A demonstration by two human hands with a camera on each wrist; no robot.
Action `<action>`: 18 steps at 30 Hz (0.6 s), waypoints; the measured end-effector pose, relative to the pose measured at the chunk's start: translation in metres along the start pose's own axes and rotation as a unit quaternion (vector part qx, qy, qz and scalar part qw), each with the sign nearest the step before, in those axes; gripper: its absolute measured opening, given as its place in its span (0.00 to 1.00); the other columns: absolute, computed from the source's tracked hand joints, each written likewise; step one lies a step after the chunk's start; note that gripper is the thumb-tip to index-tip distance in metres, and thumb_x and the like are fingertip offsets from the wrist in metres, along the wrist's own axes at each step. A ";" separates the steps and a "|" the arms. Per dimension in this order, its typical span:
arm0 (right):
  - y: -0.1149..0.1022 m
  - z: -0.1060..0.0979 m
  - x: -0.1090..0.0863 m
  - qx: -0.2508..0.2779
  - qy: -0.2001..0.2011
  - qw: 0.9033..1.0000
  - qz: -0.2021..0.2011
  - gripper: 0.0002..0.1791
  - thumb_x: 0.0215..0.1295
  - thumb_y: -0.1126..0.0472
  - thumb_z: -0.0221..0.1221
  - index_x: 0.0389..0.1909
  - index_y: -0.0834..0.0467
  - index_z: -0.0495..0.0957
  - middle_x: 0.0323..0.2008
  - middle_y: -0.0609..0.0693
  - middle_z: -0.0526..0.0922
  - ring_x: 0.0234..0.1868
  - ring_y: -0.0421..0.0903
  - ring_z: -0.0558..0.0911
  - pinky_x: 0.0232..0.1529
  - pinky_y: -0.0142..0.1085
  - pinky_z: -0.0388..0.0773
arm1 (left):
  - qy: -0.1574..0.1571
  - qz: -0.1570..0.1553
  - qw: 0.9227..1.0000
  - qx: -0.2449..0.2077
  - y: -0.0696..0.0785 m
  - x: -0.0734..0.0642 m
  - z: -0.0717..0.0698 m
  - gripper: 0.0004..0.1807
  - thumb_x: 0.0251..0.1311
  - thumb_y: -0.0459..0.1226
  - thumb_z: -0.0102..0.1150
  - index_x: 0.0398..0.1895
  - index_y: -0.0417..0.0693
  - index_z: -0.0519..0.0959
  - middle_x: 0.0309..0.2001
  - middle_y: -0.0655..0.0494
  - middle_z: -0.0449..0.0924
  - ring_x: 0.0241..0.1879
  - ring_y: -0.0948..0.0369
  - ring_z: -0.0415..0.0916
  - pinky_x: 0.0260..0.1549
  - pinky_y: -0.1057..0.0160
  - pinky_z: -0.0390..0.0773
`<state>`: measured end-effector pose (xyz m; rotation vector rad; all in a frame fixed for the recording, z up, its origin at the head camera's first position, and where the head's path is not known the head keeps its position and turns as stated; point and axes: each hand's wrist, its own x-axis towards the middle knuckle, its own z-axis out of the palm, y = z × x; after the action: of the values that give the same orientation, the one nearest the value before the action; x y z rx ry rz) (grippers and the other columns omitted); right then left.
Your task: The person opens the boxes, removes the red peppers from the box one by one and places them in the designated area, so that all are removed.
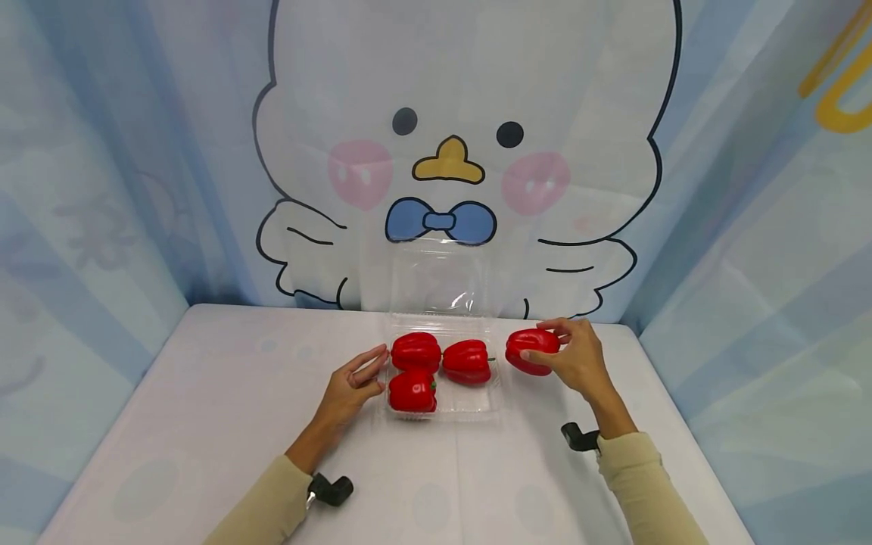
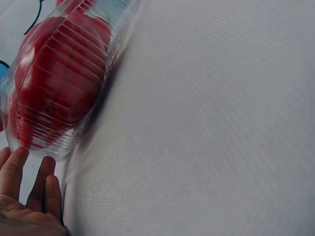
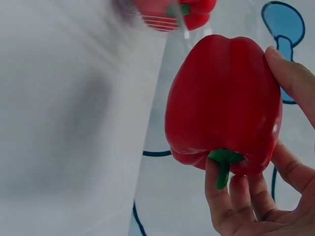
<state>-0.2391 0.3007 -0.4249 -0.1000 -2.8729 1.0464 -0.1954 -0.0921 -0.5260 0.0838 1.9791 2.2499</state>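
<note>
A clear plastic clamshell box (image 1: 470, 405) lies with its lid (image 1: 439, 280) raised at the back. Three red bell peppers sit inside: one back left (image 1: 415, 352), one front left (image 1: 412, 392) and one at the right (image 1: 467, 362). My left hand (image 1: 350, 386) is at the box's left side, its fingers extended and touching the plastic wall. To the right of the box, my right hand (image 1: 575, 356) grips another red bell pepper (image 3: 224, 98) between thumb and fingers, above the table. In the right wrist view its green stem (image 3: 224, 167) points down.
The white table (image 1: 204, 424) ends at its back edge against a curtain (image 1: 579, 91) printed with a cartoon bird. Curtains hang on both sides too. Black wrist mounts (image 1: 331, 490) are worn over the beige sleeves (image 1: 262, 507).
</note>
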 end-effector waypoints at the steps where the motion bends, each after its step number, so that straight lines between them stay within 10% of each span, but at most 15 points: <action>1: 0.002 0.002 0.000 0.000 0.000 1.000 0.004 0.38 0.55 0.47 0.79 0.66 0.54 0.80 0.64 0.64 0.71 0.65 0.63 0.71 0.52 0.54 0.90 | -0.002 -0.001 1.000 0.000 0.000 0.000 0.000 0.36 0.69 0.24 0.60 0.80 0.50 0.68 0.78 0.53 0.69 0.80 0.52 0.66 0.60 0.73 0.80; 18: 0.033 0.024 0.016 -0.019 -0.001 1.000 0.018 0.36 0.55 0.51 0.80 0.65 0.56 0.80 0.62 0.65 0.72 0.65 0.64 0.71 0.55 0.57 0.89 | 0.007 -0.006 1.000 0.004 -0.001 0.001 0.000 0.37 0.68 0.24 0.60 0.80 0.51 0.69 0.78 0.54 0.70 0.80 0.53 0.65 0.61 0.71 0.80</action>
<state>-0.2558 0.3117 -0.4633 -0.1536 -2.9030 0.9997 -0.1966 -0.0912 -0.5272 0.0575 1.9909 2.2422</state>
